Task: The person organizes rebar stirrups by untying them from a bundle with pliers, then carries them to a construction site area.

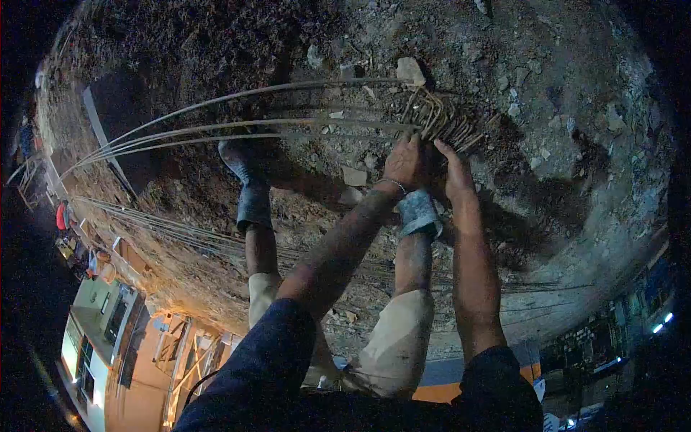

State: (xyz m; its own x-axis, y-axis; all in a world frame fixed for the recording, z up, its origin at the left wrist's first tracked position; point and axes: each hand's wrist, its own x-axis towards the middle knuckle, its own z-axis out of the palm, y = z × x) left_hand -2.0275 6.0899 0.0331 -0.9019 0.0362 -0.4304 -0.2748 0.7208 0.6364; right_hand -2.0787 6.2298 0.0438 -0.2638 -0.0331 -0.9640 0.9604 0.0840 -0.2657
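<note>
A bundle of bent metal stirrups (459, 128) lies at the right ends of several long metal rods (237, 127) above the dirt ground. My left hand (405, 162), with a thin bracelet at its wrist, is closed at the end of the lower rods, beside the stirrups; its fingertips are partly hidden. My right hand (455, 167) is at the lower edge of the stirrup bundle, thumb stretched toward it, the other fingers mostly out of sight. What the right hand grips, if anything, cannot be made out.
A pale stone (410, 71) sits just above the stirrups. My boots (253, 201) stand below the rods. More thin rods (180, 234) run along the ground behind my legs. Rubble (554, 137) lies at the right, and a lit building (101, 338) is at the lower left.
</note>
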